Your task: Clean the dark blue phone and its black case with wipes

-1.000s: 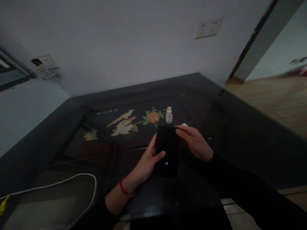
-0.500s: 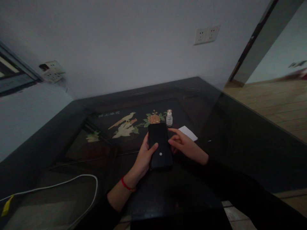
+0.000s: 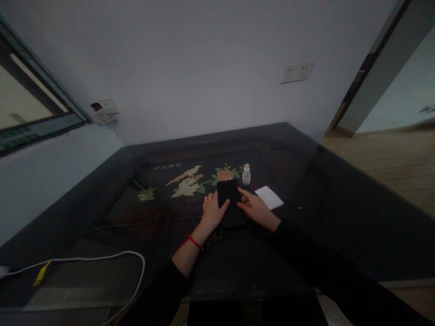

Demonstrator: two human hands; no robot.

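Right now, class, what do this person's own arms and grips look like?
The long black fabric left sleeve and matching right sleeve look plain. A thin red cord-like bracelet circles the left wrist. Left grip and right grip wear no gloves.

Your one head-worn camera faces forward and down across the dark table (image 3: 322,192) toward the pale wall (image 3: 190,77). From above, on your side, it sees your left hand (image 3: 212,213) and right hand (image 3: 257,209) fairly close.
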